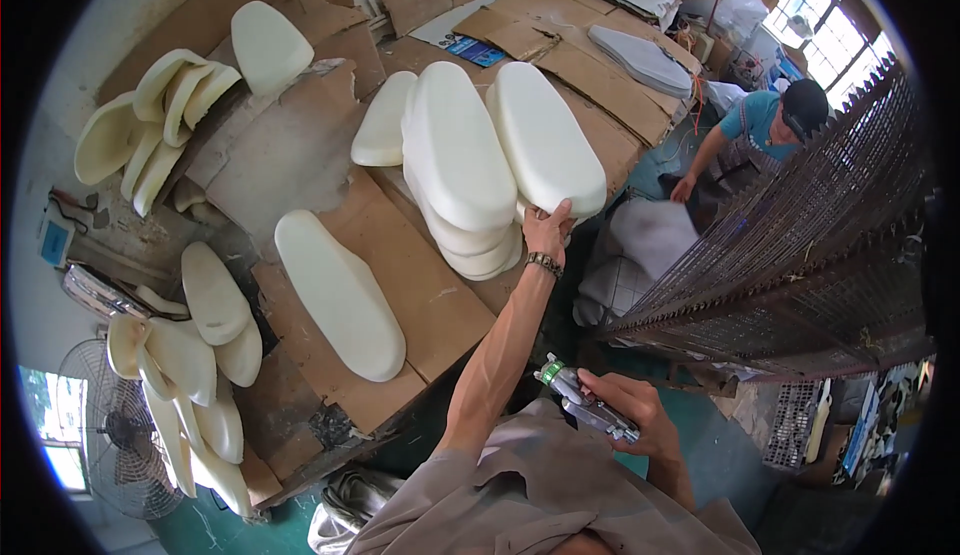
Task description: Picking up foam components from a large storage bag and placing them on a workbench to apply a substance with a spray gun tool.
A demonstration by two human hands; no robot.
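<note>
My left hand (548,227), with a bracelet at the wrist, grips the near end of a long cream foam cushion (548,135) on the cardboard-covered table. Beside it on the left is a stack of similar foam cushions (460,145), with a smaller piece (385,120) behind. Close to my body, my right hand (640,410) is closed around a silver metal hand tool (590,400) with a green band; its exact kind is unclear. Another single foam cushion (340,295) lies flat, left of my left forearm.
Foam pieces are piled at the far left (160,120) and near left (190,375), by a standing fan (122,430). Cardboard (400,255) covers the table. At right, a large toothed metal rack (780,245) rises; a co-worker in blue (755,125) bends behind it.
</note>
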